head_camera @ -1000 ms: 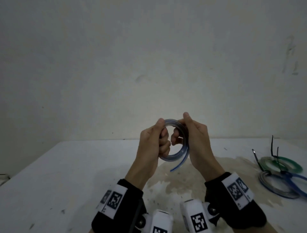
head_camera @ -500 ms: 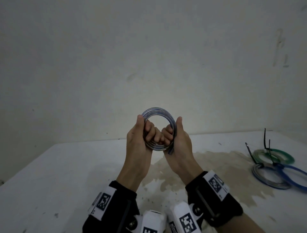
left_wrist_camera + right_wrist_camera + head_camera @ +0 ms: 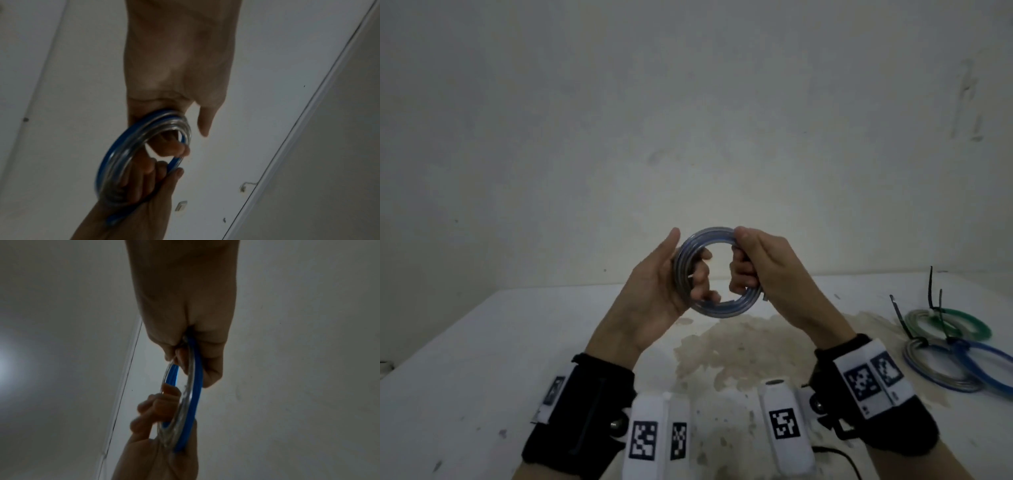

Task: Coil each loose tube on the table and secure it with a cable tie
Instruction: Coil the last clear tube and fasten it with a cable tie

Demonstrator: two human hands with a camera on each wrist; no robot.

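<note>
Head view: the left hand [image 3: 654, 291] and the right hand [image 3: 767, 267] hold a coiled tube [image 3: 717, 310], clear with a blue stripe, in the air above the white bench [image 3: 482, 359], in front of a pale wall [image 3: 688, 102]. The left-hand fingers [image 3: 700, 274] pass through the ring and curl round its left side, with the thumb lying straight along the outside. The right-hand fingers [image 3: 739, 277] curl round the right side of the ring, with the thumb pressed on its top. At the right of the bench lie three finished coils, well apart from the hands: a green coil [image 3: 955, 322], a grey coil [image 3: 935, 377] and a blue coil [image 3: 989, 366], with black cable ties [image 3: 933, 301] standing up from them. A brownish stain [image 3: 739, 346] marks the bench below the hands. Left wrist view: the left hand [image 3: 179, 65] grips the coiled tube [image 3: 115, 155] at its upper end, thumb held straight beside it; the right hand [image 3: 144, 203] grips the lower end. Right wrist view: the right hand [image 3: 185, 296] pinches the coiled tube [image 3: 195, 394] at the top; the left hand [image 3: 154, 451] holds the bottom, its fingers [image 3: 156, 404] curled through the ring.
</note>
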